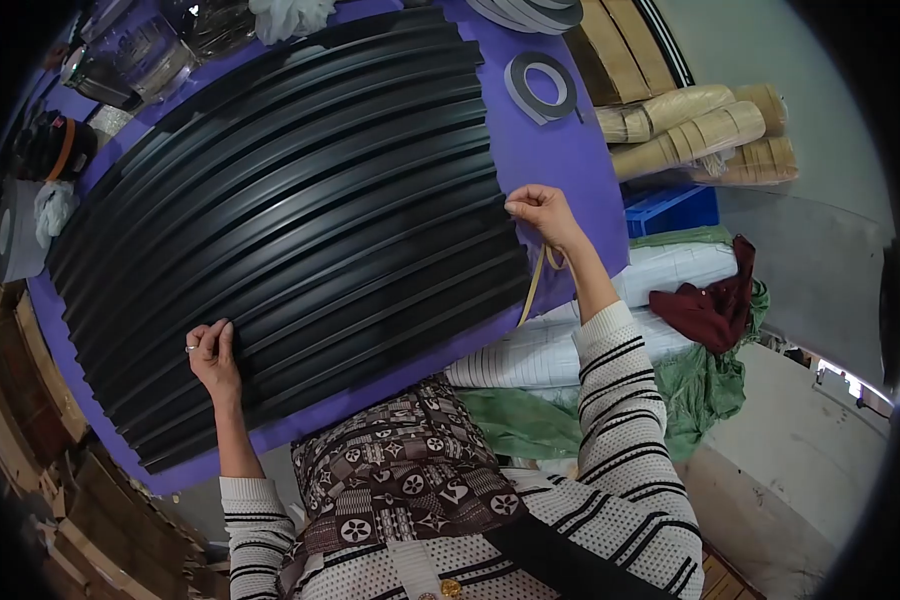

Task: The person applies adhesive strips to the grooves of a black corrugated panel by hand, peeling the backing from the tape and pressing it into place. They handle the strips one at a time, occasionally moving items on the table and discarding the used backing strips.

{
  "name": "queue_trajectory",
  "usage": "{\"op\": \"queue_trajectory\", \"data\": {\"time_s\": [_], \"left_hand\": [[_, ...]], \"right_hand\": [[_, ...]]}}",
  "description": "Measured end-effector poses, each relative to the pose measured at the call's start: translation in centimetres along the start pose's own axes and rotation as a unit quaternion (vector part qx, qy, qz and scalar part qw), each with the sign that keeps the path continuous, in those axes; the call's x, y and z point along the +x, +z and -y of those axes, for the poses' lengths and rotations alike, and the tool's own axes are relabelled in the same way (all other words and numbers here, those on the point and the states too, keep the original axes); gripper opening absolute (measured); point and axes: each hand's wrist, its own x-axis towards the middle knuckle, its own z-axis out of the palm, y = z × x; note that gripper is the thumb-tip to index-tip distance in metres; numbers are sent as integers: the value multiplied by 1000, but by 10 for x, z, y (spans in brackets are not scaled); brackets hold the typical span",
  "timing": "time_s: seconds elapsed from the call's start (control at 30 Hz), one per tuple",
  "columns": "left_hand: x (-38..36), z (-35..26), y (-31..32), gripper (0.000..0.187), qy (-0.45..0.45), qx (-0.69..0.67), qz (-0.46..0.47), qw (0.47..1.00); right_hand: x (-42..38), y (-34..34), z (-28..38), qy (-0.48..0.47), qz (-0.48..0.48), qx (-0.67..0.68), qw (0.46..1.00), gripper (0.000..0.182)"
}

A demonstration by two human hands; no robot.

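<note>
Long black ribbed strips (300, 210) lie side by side across a purple tabletop (570, 170). My left hand (213, 355) is over the lower left part of the strips, its fingers curled together; whether anything is between them is too small to tell. At the strips' right ends, my right hand (542, 212) has thumb and forefinger pinched together. A thin yellowish ribbon (535, 285) hangs just below this hand, past the table edge; what the fingertips hold cannot be made out.
A roll of grey-white tape (540, 88) lies at the table's upper right, with more rolls (525, 12) behind it. Clear containers (140, 50) stand upper left. Right of the table are wrapped brown rolls (690, 130), a blue crate (675, 210) and white wrapped bundles (520, 355).
</note>
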Motion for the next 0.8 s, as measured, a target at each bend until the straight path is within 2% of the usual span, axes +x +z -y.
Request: {"op": "queue_trajectory", "data": {"time_s": [0.13,0.2,0.6,0.7,0.77,0.8], "left_hand": [[0,-1,0,8,-8,13,1,1000],[1,-1,0,8,-9,14,2,1000],[1,-4,-2,10,-14,3,8,1000],[7,-14,-4,9,4,59,20,998],[16,-41,2,9,3,175,48,983],[22,-63,20,8,41,153,45,986]], "right_hand": [[11,3,-15,-23,-30,-41,998,3],[14,5,-19,-37,-80,-137,987,3],[12,13,-5,-53,-110,-232,965,9],[11,14,-1,-50,-108,-280,952,11],[10,12,-2,-66,-105,-303,945,12],[9,12,-3,-81,-95,-330,936,13]]}}
